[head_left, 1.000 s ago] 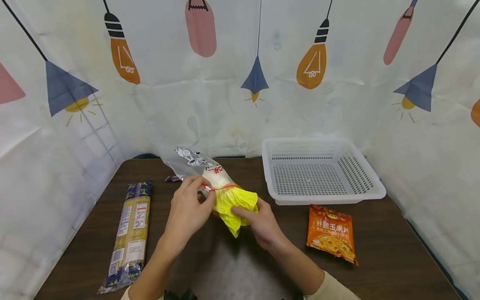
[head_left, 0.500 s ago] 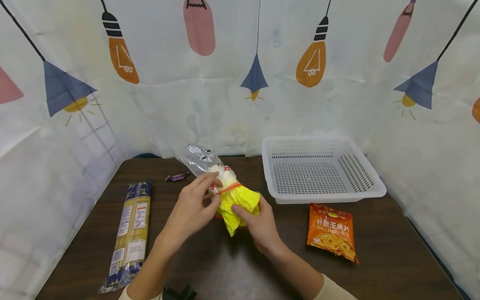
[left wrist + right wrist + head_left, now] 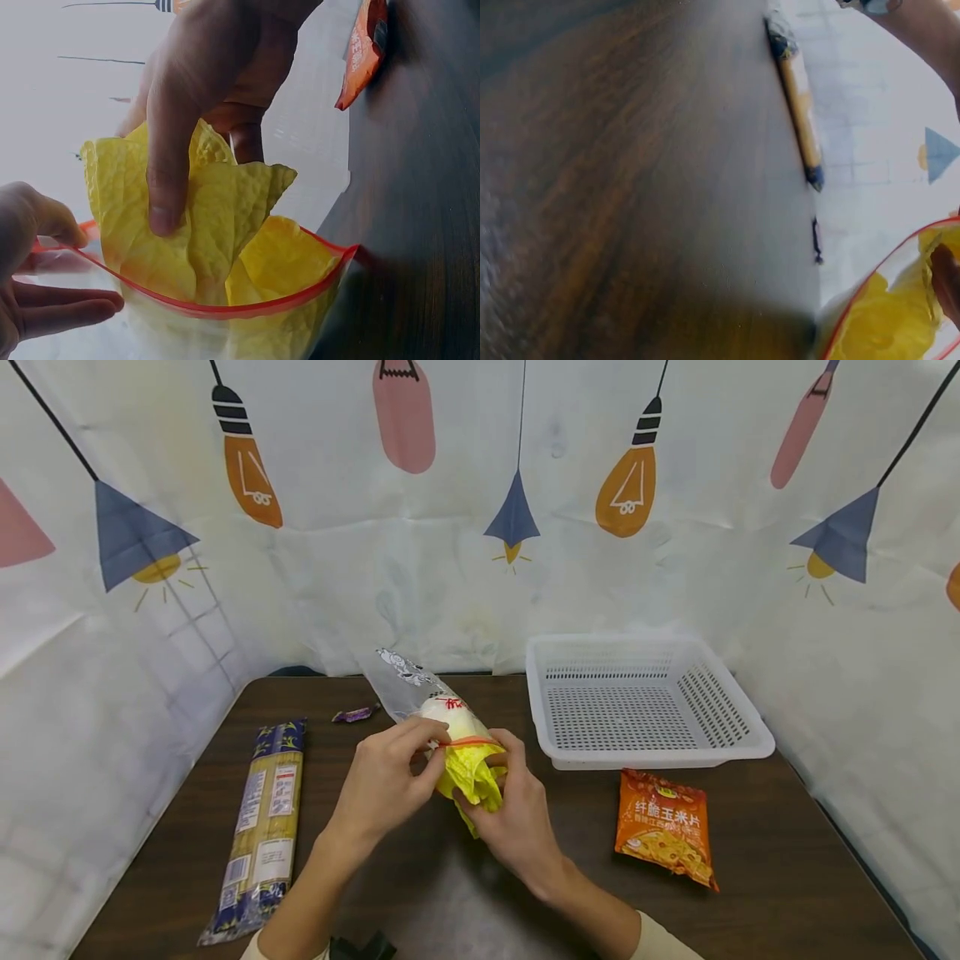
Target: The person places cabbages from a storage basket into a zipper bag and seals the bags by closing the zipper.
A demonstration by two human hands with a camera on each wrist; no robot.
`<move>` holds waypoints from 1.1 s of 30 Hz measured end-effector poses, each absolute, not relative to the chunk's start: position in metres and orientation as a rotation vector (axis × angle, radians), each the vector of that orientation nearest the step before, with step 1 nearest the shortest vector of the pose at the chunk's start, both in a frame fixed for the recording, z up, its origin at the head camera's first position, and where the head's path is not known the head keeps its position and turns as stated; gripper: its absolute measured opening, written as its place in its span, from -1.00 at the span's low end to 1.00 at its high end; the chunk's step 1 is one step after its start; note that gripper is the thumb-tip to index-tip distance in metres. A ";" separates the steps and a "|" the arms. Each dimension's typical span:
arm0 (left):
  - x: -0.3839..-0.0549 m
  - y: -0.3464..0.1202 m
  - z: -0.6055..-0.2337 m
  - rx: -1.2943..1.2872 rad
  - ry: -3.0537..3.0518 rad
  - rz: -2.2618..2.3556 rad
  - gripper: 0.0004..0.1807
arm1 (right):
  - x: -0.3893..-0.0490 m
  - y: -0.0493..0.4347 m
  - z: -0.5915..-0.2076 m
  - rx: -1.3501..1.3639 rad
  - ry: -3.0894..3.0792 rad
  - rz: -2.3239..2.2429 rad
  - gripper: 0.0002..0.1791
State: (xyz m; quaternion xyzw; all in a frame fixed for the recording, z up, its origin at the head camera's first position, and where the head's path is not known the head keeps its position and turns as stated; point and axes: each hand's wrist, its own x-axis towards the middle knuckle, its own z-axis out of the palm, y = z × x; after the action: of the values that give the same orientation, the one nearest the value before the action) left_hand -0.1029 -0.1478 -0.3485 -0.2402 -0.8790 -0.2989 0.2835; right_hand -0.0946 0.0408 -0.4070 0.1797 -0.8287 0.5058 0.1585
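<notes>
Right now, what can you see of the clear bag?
The clear, plastic-looking bag has a red rim and black and red printing. It points toward the far left, mouth open at the near end. Wrinkled yellow material sits partly inside. The left hand pinches the rim; the right hand grips the yellow material.

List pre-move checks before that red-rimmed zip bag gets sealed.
1. Left hand pinching the zip bag at its rim: ok.
2. Bag mouth open: ok.
3. Right hand gripping the napa cabbage by its yellow leaves: ok.
4. Cabbage wholly inside: not ok, leaves stick out past the red rim.
5. Corn chip packet clear of both hands: ok.
6. Zip track undamaged: cannot tell.
</notes>
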 end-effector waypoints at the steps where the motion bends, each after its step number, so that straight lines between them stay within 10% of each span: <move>1: -0.103 -0.148 -0.348 -0.645 -2.345 -0.800 -0.83 | -0.095 0.041 -0.408 0.539 -2.358 1.418 -0.15; 13: -0.099 -0.143 -0.350 -0.702 -2.311 -0.770 -0.83 | -0.092 0.040 -0.410 0.609 -2.358 1.266 -0.38; 25: -0.101 -0.141 -0.353 -0.748 -2.333 -0.776 -0.80 | -0.107 0.037 -0.416 0.234 -1.936 2.569 -0.66; 33: -0.103 -0.145 -0.352 -0.792 -2.295 -0.764 -0.79 | -0.111 0.034 -0.414 0.311 -1.948 2.432 -0.57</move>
State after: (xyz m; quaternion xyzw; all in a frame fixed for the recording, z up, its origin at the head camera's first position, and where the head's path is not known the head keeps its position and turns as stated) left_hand -0.1033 -0.1447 -0.3519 -0.2976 -0.8619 -0.2871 0.2935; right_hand -0.1111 0.0339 -0.4138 0.0993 -0.6221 0.7766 0.0052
